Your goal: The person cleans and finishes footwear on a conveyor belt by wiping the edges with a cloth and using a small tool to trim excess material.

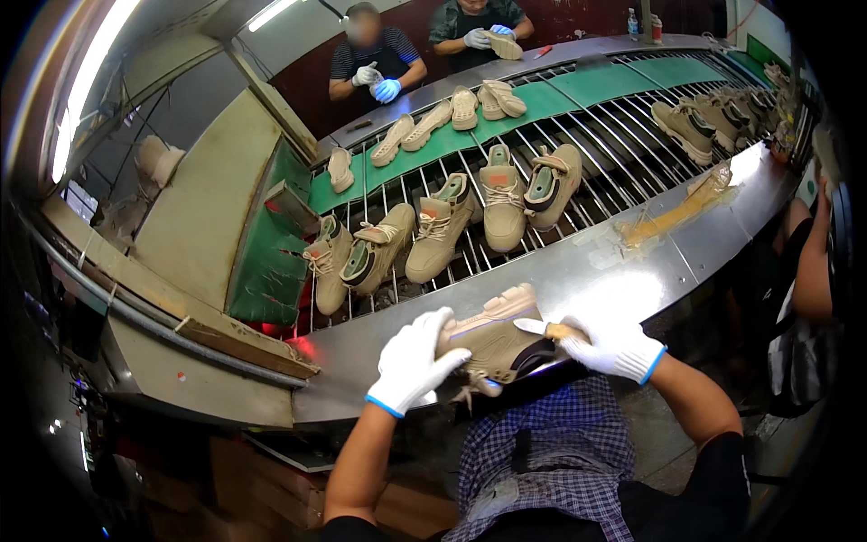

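Head view — left hand point(415, 359) grips a tan shoe point(492, 338) — right hand point(619, 347), a wooden-handled tool point(564, 331).

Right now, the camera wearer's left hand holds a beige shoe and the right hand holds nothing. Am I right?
Not quite: the right hand isn't empty. The head view shows it holding a small, tan-handled tool with a pale tip. The left hand does hold a beige shoe.

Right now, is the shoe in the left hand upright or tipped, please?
Tipped: the shoe is on its side, sole on the far edge, laces nearer.
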A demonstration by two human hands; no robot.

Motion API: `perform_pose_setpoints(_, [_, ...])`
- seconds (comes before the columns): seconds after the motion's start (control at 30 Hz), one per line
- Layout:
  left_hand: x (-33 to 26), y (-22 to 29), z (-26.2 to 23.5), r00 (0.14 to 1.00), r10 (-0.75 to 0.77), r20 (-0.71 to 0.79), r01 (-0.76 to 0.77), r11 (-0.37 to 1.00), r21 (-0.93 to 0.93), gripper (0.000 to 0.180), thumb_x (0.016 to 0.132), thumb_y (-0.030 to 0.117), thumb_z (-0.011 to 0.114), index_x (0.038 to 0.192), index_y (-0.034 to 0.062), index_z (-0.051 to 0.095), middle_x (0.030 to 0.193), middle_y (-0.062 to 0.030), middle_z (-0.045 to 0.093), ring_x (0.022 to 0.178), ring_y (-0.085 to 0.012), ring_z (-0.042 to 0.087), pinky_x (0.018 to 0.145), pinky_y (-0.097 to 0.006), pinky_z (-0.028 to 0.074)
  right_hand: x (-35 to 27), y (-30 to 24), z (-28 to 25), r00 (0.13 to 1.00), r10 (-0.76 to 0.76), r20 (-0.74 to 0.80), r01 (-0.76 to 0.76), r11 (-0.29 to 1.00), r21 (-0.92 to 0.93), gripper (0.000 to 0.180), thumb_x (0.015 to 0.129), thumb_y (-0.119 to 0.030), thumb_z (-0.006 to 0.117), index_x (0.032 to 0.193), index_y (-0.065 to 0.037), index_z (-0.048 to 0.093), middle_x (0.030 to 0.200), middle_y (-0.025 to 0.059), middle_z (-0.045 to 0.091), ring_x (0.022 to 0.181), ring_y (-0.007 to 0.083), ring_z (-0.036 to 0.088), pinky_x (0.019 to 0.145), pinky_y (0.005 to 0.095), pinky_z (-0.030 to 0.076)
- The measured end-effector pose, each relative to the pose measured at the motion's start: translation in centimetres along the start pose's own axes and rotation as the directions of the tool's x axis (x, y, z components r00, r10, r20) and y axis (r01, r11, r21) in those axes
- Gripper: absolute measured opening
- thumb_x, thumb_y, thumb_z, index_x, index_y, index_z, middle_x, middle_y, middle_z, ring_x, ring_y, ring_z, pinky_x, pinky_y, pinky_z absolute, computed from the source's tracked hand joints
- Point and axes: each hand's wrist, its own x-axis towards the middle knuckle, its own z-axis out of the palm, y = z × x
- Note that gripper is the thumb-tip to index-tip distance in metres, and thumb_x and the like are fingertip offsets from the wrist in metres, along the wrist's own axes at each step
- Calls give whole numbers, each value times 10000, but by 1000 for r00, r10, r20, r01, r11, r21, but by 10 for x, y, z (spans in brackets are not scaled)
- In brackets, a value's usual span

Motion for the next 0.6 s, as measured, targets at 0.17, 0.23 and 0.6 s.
perform_pose_setpoints(0.17, [-21,6,26,985,-164,-61,149,968,-200,508,1056,344,608,1483,75,560,1272,-222,714,1188,-416,678,1049,-474,523,61,-23,29,993,-112,-34,102,970,-219,371,1070,-359,521,1022,-6,625,751,211,702,665,365,728,599,473,589])
perform_pose_setpoints(0.23, [-21,0,41,961,-224,-163,144,906,-399,450,1081,289,570,1465,55,582,1329,-226,700,1247,-388,671,1078,-444,513,68,-49,36,954,-287,-89,250,922,-296,405,1061,-371,563,1020,31,591,683,224,672,613,412,696,573,516,561])
perform_pose_setpoints(0.6, [-9,-1,24,985,-167,-39,132,884,-448,300,1048,217,622,1280,50,712,1175,-179,775,1081,-321,759,961,-388,571,37,-58,2,932,-37,360,56,998,-42,460,1021,-458,607,1102,-6,630,816,212,713,722,383,722,695,463,577])
